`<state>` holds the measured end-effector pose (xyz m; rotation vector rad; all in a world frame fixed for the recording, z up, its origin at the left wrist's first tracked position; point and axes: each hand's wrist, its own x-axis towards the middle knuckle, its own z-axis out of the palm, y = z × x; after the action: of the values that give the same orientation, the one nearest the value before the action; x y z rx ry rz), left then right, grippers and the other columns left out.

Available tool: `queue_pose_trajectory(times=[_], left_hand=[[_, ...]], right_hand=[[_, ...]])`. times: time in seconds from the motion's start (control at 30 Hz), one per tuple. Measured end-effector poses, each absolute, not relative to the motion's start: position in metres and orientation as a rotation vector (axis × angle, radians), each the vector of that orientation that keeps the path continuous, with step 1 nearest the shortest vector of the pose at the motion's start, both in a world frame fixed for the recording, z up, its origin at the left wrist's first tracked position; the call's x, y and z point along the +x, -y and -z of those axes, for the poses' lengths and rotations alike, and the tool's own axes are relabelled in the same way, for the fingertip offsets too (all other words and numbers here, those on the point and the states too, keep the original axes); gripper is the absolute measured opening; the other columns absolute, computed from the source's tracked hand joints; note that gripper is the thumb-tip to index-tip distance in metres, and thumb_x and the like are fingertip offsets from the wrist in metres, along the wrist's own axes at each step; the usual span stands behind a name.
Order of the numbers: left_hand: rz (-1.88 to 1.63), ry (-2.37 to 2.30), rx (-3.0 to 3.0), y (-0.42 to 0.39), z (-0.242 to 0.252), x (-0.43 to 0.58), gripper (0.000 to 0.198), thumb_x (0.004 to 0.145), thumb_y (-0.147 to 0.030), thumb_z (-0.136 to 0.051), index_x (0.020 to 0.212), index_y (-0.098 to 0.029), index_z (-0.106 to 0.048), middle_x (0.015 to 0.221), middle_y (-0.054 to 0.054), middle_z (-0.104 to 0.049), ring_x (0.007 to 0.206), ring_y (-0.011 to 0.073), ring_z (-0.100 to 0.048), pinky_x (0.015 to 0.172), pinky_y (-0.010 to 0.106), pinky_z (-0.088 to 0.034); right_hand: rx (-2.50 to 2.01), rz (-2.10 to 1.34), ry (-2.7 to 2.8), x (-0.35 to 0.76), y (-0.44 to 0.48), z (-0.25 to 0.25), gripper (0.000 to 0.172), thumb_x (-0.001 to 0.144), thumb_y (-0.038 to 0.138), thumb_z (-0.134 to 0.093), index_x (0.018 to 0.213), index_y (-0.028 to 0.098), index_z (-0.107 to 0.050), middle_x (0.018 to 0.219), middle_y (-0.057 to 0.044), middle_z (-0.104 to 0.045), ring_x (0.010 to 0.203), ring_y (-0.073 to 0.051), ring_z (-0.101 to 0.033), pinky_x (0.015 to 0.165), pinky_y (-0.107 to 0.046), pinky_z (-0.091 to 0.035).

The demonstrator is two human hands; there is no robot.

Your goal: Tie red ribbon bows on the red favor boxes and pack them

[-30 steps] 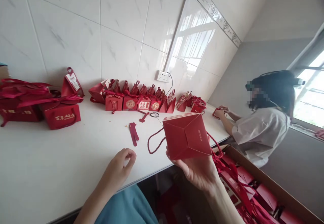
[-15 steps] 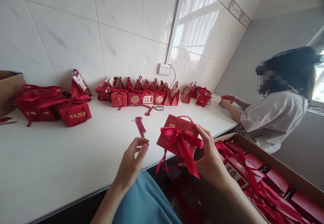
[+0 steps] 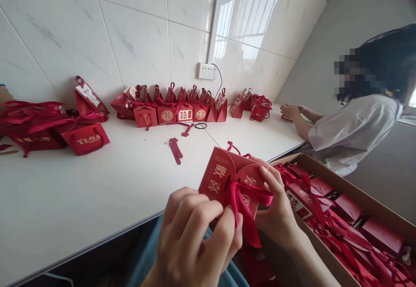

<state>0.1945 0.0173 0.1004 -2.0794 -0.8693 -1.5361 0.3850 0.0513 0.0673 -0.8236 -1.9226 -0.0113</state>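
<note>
Item: red gift box, lower centre of frame, gripped by right hand. Ribbon now pinched by left hand, previously empty. Work on the bow is judged begun.

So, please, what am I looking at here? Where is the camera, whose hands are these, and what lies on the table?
There is no machine: a person wears one camera on the head, looking down at their own hands. The right hand holds a small red gift box, and the left hand pinches its red ribbon. On the white counter stand a row of similar boxes by the wall and larger red bags. A cardboard carton of red boxes sits to the right. Another person works at the far end.
</note>
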Motion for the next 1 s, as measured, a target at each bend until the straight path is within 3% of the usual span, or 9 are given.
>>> queue_pose_trajectory(times=[0.33,0.47,0.63,0.77,0.8,0.87,0.93,1.0], left_hand=[[1.469,0.796,-2.149,-0.009,-0.101,0.205,0.016,0.067,-0.006,-0.07,0.079,-0.013,-0.062,0.07,0.0,-0.06,0.068,0.0137,-0.057,0.072,0.036,-0.051],[1.654,0.826,-2.164,-0.016,-0.101,0.21,0.009,0.072,-0.006,-0.064,0.076,-0.013,-0.059,0.068,0.002,-0.057,0.066,0.0133,-0.055,0.065,0.031,-0.05],[1.828,1.236,-2.287,-0.056,-0.089,0.206,0.022,0.083,-0.012,-0.053,0.063,-0.017,-0.048,0.061,-0.003,-0.046,0.052,0.0068,-0.044,0.048,0.019,-0.039],[1.385,1.818,-2.545,-0.101,-0.053,0.208,0.032,0.088,-0.028,-0.043,0.057,-0.019,-0.046,0.059,-0.003,-0.05,0.05,0.0095,-0.049,0.049,0.022,-0.042],[1.264,1.843,-2.578,-0.11,-0.042,0.209,0.031,0.089,-0.03,-0.041,0.061,-0.019,-0.051,0.064,-0.001,-0.055,0.057,0.0117,-0.055,0.054,0.024,-0.046],[1.099,1.71,-2.629,-0.124,-0.019,0.211,0.028,0.088,-0.034,-0.04,0.084,-0.017,-0.062,0.089,0.007,-0.065,0.09,0.0199,-0.063,0.079,0.031,-0.051],[0.909,1.576,-2.64,-0.132,0.0,0.213,0.047,0.084,-0.044,-0.047,0.115,-0.012,-0.058,0.121,0.015,-0.06,0.124,0.0303,-0.047,0.1,0.043,-0.042],[0.674,1.524,-2.648,-0.137,0.012,0.213,0.066,0.078,-0.049,-0.054,0.132,-0.011,-0.048,0.138,0.017,-0.048,0.134,0.0346,-0.035,0.108,0.051,-0.032]], right_hand=[[-0.765,0.024,1.858,0.396,-0.049,-0.064,0.087,0.075,0.016,-0.072,0.144,0.036,-0.023,0.144,-0.007,-0.032,0.132,-0.031,-0.036,0.101,-0.051,-0.044],[-0.809,0.042,1.862,0.402,-0.046,-0.065,0.087,0.075,0.02,-0.073,0.145,0.033,-0.023,0.142,-0.009,-0.035,0.131,-0.031,-0.038,0.1,-0.05,-0.046],[-0.931,0.118,1.978,0.417,-0.041,-0.065,0.087,0.077,0.023,-0.072,0.146,0.033,-0.02,0.14,-0.013,-0.035,0.127,-0.03,-0.044,0.088,-0.044,-0.055],[-1.156,0.05,1.897,0.446,-0.044,-0.056,0.087,0.071,0.027,-0.076,0.143,0.034,-0.027,0.136,-0.013,-0.042,0.124,-0.032,-0.047,0.09,-0.046,-0.052],[-1.197,-0.05,1.807,0.456,-0.045,-0.055,0.09,0.068,0.03,-0.079,0.142,0.034,-0.028,0.136,-0.012,-0.043,0.123,-0.032,-0.049,0.09,-0.047,-0.052],[-1.241,-0.318,1.552,0.479,-0.045,-0.056,0.092,0.065,0.035,-0.08,0.141,0.034,-0.029,0.134,-0.011,-0.048,0.119,-0.031,-0.053,0.088,-0.046,-0.053],[-1.23,-0.614,1.256,0.501,-0.042,-0.062,0.08,0.069,0.043,-0.076,0.138,0.031,-0.036,0.129,-0.01,-0.055,0.115,-0.03,-0.057,0.086,-0.044,-0.055],[-1.179,-0.881,0.986,0.517,-0.037,-0.072,0.065,0.073,0.053,-0.069,0.13,0.028,-0.048,0.123,-0.008,-0.061,0.113,-0.029,-0.059,0.085,-0.042,-0.056]])
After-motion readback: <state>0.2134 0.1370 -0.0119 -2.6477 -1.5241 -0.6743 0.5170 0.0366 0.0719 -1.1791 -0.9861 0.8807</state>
